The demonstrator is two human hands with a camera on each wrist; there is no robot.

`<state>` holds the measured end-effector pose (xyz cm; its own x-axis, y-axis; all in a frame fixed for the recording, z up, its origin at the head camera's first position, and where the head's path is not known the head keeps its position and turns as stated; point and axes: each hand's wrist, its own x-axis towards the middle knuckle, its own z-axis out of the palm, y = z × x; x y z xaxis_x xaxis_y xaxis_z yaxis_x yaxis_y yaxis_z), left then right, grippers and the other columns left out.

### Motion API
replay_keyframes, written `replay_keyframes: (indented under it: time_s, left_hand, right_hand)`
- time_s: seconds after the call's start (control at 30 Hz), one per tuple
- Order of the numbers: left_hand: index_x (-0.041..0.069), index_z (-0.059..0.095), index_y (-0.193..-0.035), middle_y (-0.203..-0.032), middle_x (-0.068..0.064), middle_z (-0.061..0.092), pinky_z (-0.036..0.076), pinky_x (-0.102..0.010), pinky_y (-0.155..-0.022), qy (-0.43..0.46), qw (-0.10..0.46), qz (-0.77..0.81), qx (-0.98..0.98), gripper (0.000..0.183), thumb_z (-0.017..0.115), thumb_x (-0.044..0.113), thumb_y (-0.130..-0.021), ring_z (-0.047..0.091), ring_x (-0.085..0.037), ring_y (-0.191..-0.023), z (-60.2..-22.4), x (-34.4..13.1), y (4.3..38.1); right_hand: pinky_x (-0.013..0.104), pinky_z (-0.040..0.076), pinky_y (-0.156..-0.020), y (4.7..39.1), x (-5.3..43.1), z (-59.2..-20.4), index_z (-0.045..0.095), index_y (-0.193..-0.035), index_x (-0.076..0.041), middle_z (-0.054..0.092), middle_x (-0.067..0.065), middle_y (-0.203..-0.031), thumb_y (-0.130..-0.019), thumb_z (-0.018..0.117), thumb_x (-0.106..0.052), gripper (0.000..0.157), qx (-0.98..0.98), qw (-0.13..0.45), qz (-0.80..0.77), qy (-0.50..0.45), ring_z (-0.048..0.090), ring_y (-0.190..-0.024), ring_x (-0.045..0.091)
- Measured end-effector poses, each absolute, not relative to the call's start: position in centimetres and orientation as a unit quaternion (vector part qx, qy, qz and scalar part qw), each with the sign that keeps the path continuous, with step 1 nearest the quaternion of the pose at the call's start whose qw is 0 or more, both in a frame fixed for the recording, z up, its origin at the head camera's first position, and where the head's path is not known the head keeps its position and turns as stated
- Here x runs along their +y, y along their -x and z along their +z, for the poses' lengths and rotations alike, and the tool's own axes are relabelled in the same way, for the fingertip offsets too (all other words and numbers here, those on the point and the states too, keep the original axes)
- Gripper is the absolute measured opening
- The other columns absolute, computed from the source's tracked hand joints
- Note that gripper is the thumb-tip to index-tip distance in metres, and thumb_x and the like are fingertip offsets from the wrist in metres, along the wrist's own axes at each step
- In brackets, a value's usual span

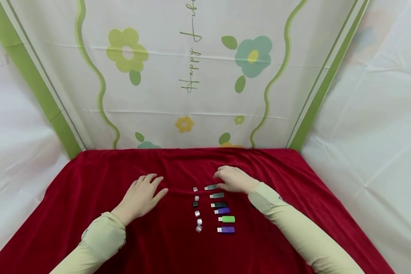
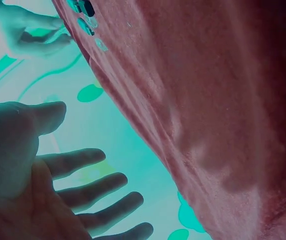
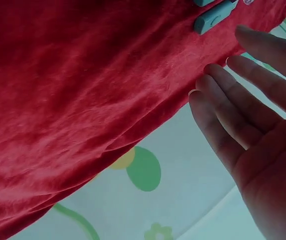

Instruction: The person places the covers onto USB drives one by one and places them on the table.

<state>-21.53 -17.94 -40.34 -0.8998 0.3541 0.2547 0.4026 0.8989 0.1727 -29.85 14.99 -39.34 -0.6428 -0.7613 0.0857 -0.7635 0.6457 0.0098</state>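
My left hand (image 1: 142, 197) hovers over the red cloth, left of the caps, its fingers spread and nothing in them. At the far end of a column of USB sticks, my right hand (image 1: 235, 179) is held with loosely bent fingers. Its thumb overlaps the farthest grey USB stick (image 1: 210, 187) in the head view; the right wrist view shows a gap between the thumb and a grey stick (image 3: 215, 17). Nearer lie another grey stick (image 1: 217, 195), a black one (image 1: 220, 204), a purple one (image 1: 222, 210), a green one (image 1: 228, 219) and a second purple one (image 1: 227, 230).
Several small clear caps (image 1: 197, 213) and one black cap (image 1: 195, 204) form a column left of the sticks. The red cloth (image 1: 168, 243) covers the table. A white curtain (image 1: 157, 95) with printed flowers hangs behind it, with white sheets at both sides.
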Motion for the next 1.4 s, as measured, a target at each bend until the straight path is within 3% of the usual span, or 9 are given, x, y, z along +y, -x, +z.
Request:
replay_keyframes:
  time_s: [0.17, 0.37, 0.5, 0.63, 0.8, 1.03, 1.2, 1.27, 1.4]
  left_hand:
    - [0.000, 0.058, -0.132, -0.132, -0.022, 0.052, 0.043, -0.058, -0.093, 0.194, 0.112, -0.110, -0.968, 0.052, 0.060, 0.038, -0.098, 0.048, -0.044, -0.119, -40.5, -18.0, 21.0]
    - [-0.001, 0.058, -0.132, -0.132, -0.022, 0.052, 0.044, -0.056, -0.092, 0.195, 0.115, -0.111, -0.968, 0.052, 0.061, 0.037, -0.097, 0.049, -0.043, -0.118, -40.7, -18.1, 20.6]
    - [-0.001, 0.056, -0.134, -0.132, -0.022, 0.052, 0.045, -0.056, -0.091, 0.194, 0.115, -0.113, -0.968, 0.053, 0.061, 0.037, -0.097, 0.050, -0.042, -0.117, -40.8, -18.2, 20.3]
    - [-0.002, 0.054, -0.136, -0.132, -0.022, 0.052, 0.046, -0.056, -0.089, 0.190, 0.116, -0.119, -0.968, 0.054, 0.061, 0.036, -0.097, 0.050, -0.042, -0.117, -40.9, -18.3, 20.0]
    - [-0.003, 0.051, -0.138, -0.133, -0.023, 0.051, 0.046, -0.057, -0.088, 0.190, 0.111, -0.126, -0.967, 0.056, 0.061, 0.035, -0.097, 0.050, -0.043, -0.117, -41.0, -18.4, 19.9]
    - [-0.002, 0.049, -0.140, -0.133, -0.022, 0.052, 0.048, -0.055, -0.088, 0.196, 0.116, -0.126, -0.965, 0.058, 0.060, 0.037, -0.097, 0.051, -0.041, -0.117, -41.3, -18.5, 20.1]
    - [0.000, 0.055, -0.135, -0.129, -0.018, 0.055, 0.049, -0.053, -0.086, 0.208, 0.125, -0.127, -0.962, 0.052, 0.061, 0.035, -0.097, 0.053, -0.038, -0.114, -41.1, -18.1, 20.2]
    - [0.000, 0.057, -0.132, -0.127, -0.018, 0.056, 0.050, -0.052, -0.085, 0.215, 0.130, -0.125, -0.960, 0.049, 0.062, 0.033, -0.097, 0.054, -0.037, -0.112, -40.8, -17.8, 20.3]
    - [0.000, 0.060, -0.128, -0.123, -0.017, 0.059, 0.050, -0.049, -0.087, 0.230, 0.132, -0.117, -0.957, 0.045, 0.064, 0.031, -0.096, 0.057, -0.035, -0.110, -40.2, -16.9, 20.9]
  right_hand:
    - [0.032, 0.053, -0.079, 30.3, 13.9, -39.4, 0.075, -0.104, -0.008, 0.067, 0.005, -0.099, -0.085, 0.079, -0.015, 0.021, -0.900, 0.025, -0.007, -0.436, 0.063, -0.093, 0.019]
    - [0.029, 0.051, -0.075, 31.0, 12.6, -39.3, 0.076, -0.104, -0.013, 0.068, -0.003, -0.093, -0.081, 0.083, -0.020, 0.025, -0.909, -0.045, 0.014, -0.415, 0.061, -0.084, 0.011]
    - [0.023, 0.044, -0.060, 31.4, 12.1, -39.7, 0.075, -0.081, -0.015, 0.061, -0.006, -0.069, -0.077, 0.086, -0.018, 0.012, -0.904, -0.070, 0.011, -0.422, 0.049, -0.064, 0.004]
    - [0.023, 0.038, -0.052, 31.4, 11.6, -40.0, 0.064, -0.061, -0.018, 0.051, -0.008, -0.056, -0.073, 0.089, -0.015, 0.027, -0.898, -0.063, -0.011, -0.436, 0.040, -0.055, 0.005]
    - [0.024, 0.044, -0.056, 31.3, 11.3, -39.9, 0.063, -0.065, -0.020, 0.053, -0.012, -0.066, -0.071, 0.090, -0.015, 0.028, -0.902, -0.055, -0.029, -0.427, 0.049, -0.060, 0.006]
    - [0.024, 0.030, -0.051, 31.2, 11.6, -39.6, 0.055, -0.057, -0.017, 0.037, -0.012, -0.054, -0.077, 0.080, -0.009, 0.033, -0.901, -0.064, -0.019, -0.428, 0.030, -0.054, 0.007]
    - [0.025, 0.044, -0.061, 30.4, 12.4, -38.7, 0.070, -0.074, -0.016, 0.055, -0.012, -0.070, -0.077, 0.079, -0.011, 0.011, -0.912, -0.063, 0.034, -0.403, 0.050, -0.066, 0.006]
    - [0.027, 0.049, -0.066, 30.1, 12.6, -38.2, 0.073, -0.081, -0.016, 0.061, -0.011, -0.077, -0.079, 0.080, -0.013, 0.007, -0.916, -0.057, 0.059, -0.393, 0.055, -0.072, 0.007]
    - [0.026, 0.049, -0.064, 29.1, 13.3, -37.2, 0.073, -0.083, -0.016, 0.062, -0.012, -0.075, -0.081, 0.078, -0.012, 0.006, -0.913, -0.035, 0.115, -0.391, 0.057, -0.069, 0.005]
